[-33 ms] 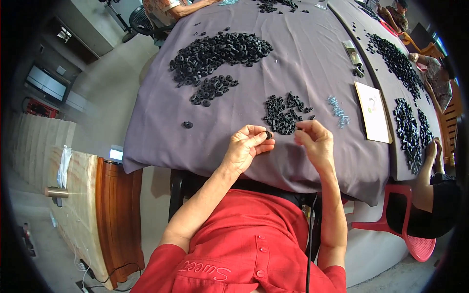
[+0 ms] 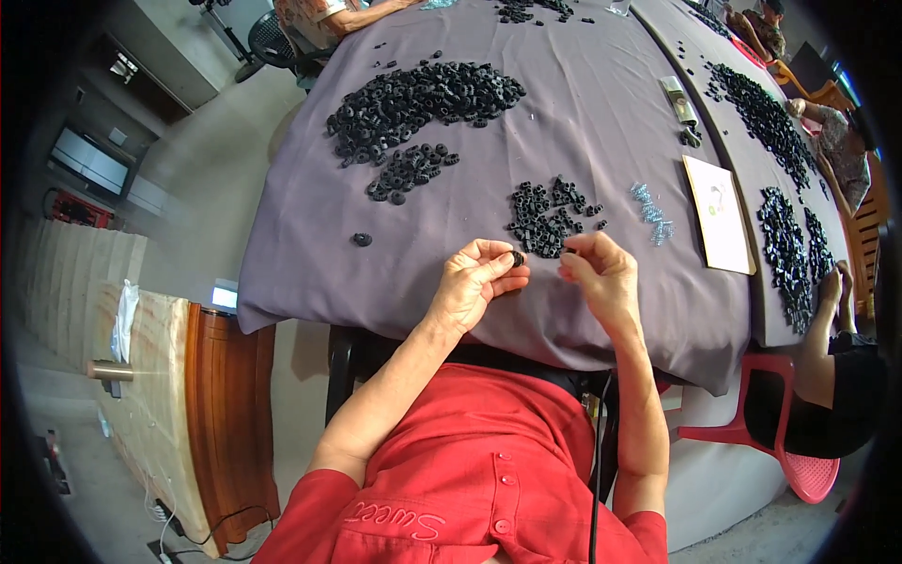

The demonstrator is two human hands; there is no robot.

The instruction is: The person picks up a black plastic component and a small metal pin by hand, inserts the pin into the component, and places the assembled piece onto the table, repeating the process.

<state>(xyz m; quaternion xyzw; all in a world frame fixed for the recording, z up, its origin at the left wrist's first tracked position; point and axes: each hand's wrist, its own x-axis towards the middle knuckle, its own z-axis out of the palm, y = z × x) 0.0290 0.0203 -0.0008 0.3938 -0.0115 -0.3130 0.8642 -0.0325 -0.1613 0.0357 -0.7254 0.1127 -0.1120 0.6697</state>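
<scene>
My left hand (image 2: pixel 474 282) pinches a small black ring-shaped part (image 2: pixel 517 257) between thumb and fingertips, just above the near edge of the grey-purple cloth-covered table (image 2: pixel 583 122). My right hand (image 2: pixel 601 273) is a little to the right of it. Its fingers are closed on another small dark part (image 2: pixel 568 251), mostly hidden by the fingertips. The two hands are close together but apart. Right behind them lies a small pile of black parts (image 2: pixel 550 216).
A large heap of black rings (image 2: pixel 423 99) and a smaller one (image 2: pixel 409 171) lie at far left, a single ring (image 2: pixel 362 239) nearer. Silvery screws (image 2: pixel 653 211) and a tan card (image 2: pixel 719 214) lie to the right. Another person sits on a red chair (image 2: pixel 799 461).
</scene>
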